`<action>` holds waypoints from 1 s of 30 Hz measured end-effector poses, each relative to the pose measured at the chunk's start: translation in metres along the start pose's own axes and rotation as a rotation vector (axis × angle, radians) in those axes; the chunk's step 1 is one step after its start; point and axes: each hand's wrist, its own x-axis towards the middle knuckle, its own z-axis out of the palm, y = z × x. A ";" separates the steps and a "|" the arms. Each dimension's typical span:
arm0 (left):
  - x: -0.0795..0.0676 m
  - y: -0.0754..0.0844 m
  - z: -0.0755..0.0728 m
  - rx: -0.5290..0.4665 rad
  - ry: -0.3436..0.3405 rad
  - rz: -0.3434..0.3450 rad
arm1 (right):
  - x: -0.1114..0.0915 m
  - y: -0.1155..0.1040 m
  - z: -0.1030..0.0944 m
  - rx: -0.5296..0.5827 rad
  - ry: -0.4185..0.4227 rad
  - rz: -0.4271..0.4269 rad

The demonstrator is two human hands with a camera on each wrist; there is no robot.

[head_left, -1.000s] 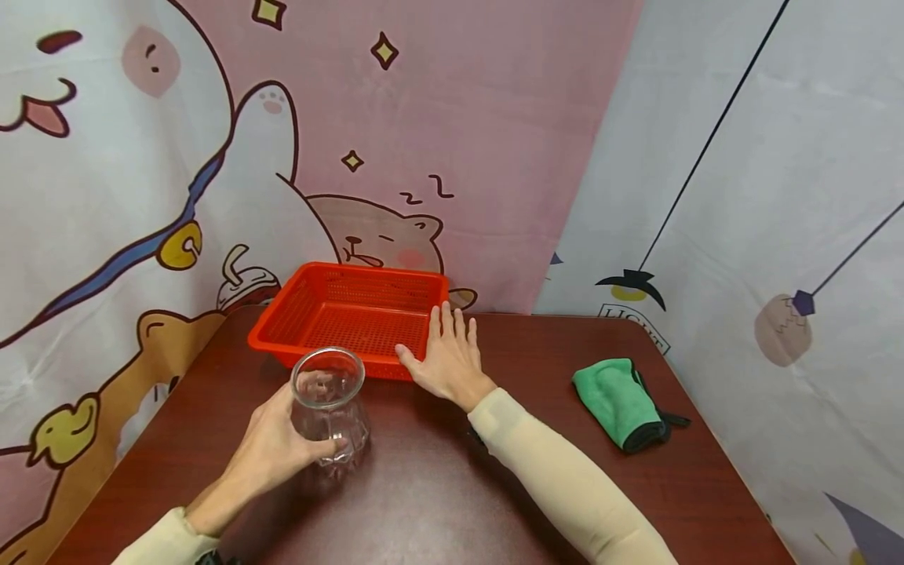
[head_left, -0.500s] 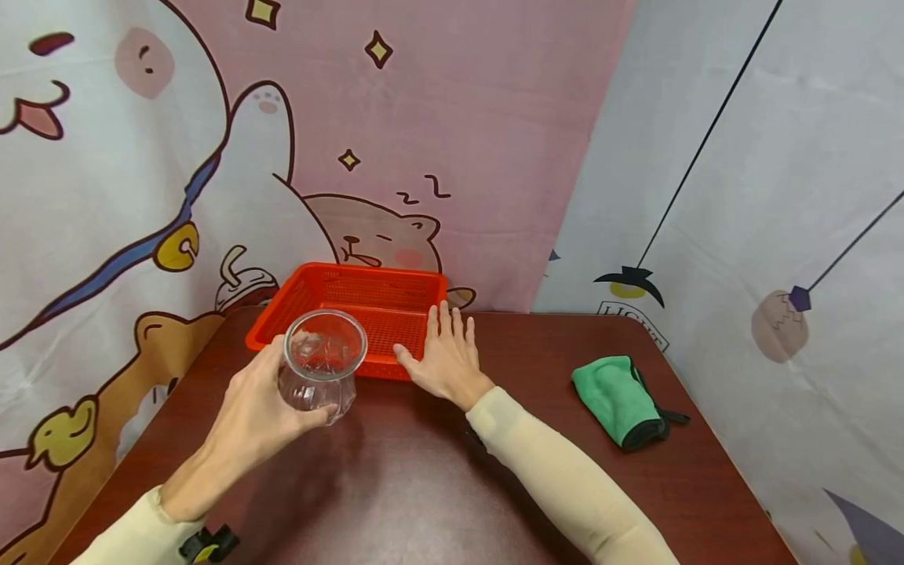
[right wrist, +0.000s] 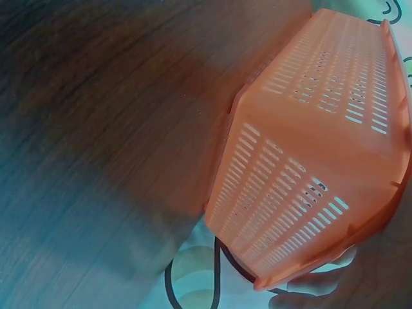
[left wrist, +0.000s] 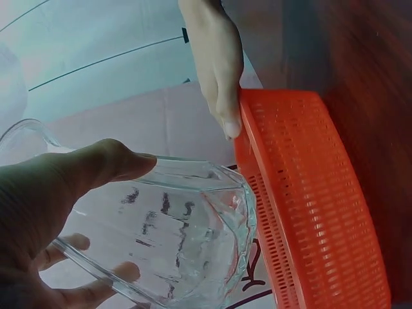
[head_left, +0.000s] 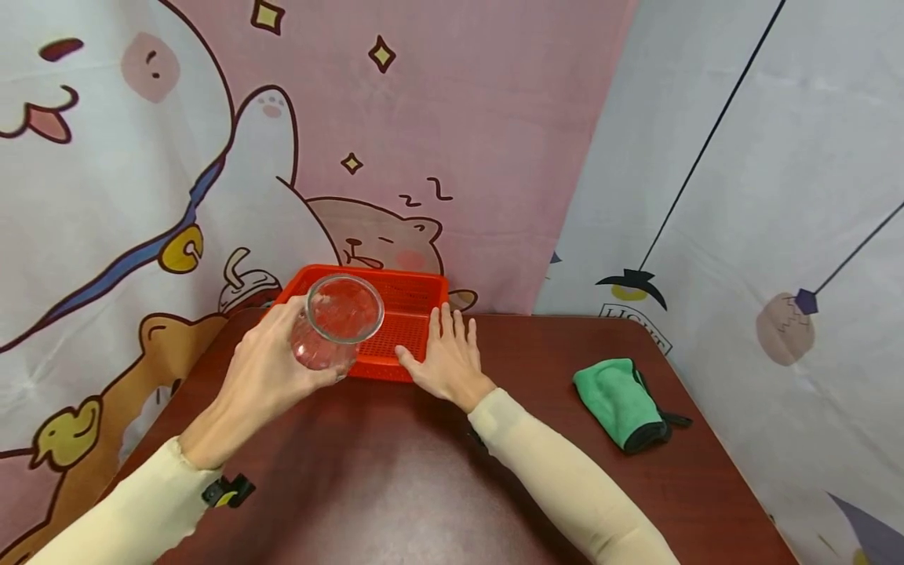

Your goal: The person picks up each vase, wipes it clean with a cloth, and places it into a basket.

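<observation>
My left hand [head_left: 271, 361] grips a clear glass jar [head_left: 344, 310] from its left side, thumb on the near side and fingers behind. The jar has a wide round rim and is raised, overlapping the front of the red plastic basket [head_left: 402, 333] in the head view. In the left wrist view the faceted base of the jar [left wrist: 225, 225] lies close to the wall of the basket [left wrist: 315, 193]. My right hand [head_left: 448, 361] rests at the basket's right front corner with fingers straight and spread. Its fingertips [right wrist: 322, 281] show by the basket's rim in the right wrist view.
A folded green cloth [head_left: 616, 400] with black edging lies on the right of the dark red-brown table [head_left: 424, 486]. Behind the table hangs a curtain [head_left: 494, 157] printed with cartoon animals. Another grey-white curtain [head_left: 777, 196] runs along the right side.
My left hand has lifted the glass jar from near the table and moved it forward to over the basket's front part. The right hand and the cloth have stayed in place.
</observation>
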 end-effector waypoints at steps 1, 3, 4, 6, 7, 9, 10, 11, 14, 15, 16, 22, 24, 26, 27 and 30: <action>0.003 -0.001 0.001 0.009 -0.002 0.000 | 0.000 0.000 0.000 -0.006 -0.002 0.002; 0.008 -0.002 0.004 0.024 -0.006 -0.001 | 0.001 0.001 0.001 -0.009 -0.005 0.005; 0.011 -0.003 0.005 0.030 -0.008 0.000 | 0.001 0.002 0.001 -0.011 -0.007 0.005; 0.017 -0.004 0.006 0.044 -0.007 -0.001 | 0.002 0.003 0.001 -0.012 -0.009 0.003; 0.020 -0.005 0.007 0.051 -0.007 -0.004 | 0.002 0.003 0.001 -0.013 -0.009 0.001; 0.026 -0.006 0.007 0.064 -0.013 -0.011 | 0.003 0.004 0.001 -0.009 -0.007 -0.004; 0.029 -0.006 0.008 0.073 -0.016 -0.017 | 0.004 0.005 0.000 -0.011 -0.008 -0.005; 0.032 -0.007 0.008 0.085 -0.021 -0.023 | 0.004 0.006 0.001 -0.013 -0.006 -0.008; 0.041 -0.009 0.009 0.115 -0.041 -0.043 | 0.006 0.007 0.001 -0.014 -0.006 -0.009; 0.044 -0.010 0.010 0.129 -0.048 -0.049 | 0.007 0.007 0.001 -0.016 -0.008 -0.010; 0.047 -0.011 0.011 0.143 -0.054 -0.055 | 0.007 0.008 0.001 -0.017 -0.010 -0.009; 0.064 -0.021 0.023 0.206 -0.094 -0.081 | 0.008 0.009 0.000 -0.017 -0.012 -0.015; 0.068 -0.026 0.028 0.229 -0.111 -0.082 | 0.007 0.009 0.000 -0.014 -0.013 -0.015; 0.073 -0.030 0.033 0.259 -0.129 -0.085 | 0.007 0.008 0.000 -0.007 -0.015 -0.012; 0.075 -0.031 0.036 0.276 -0.140 -0.085 | 0.007 0.008 0.001 -0.004 -0.015 -0.011; 0.082 -0.036 0.043 0.318 -0.168 -0.084 | 0.007 0.008 0.001 -0.006 -0.010 -0.011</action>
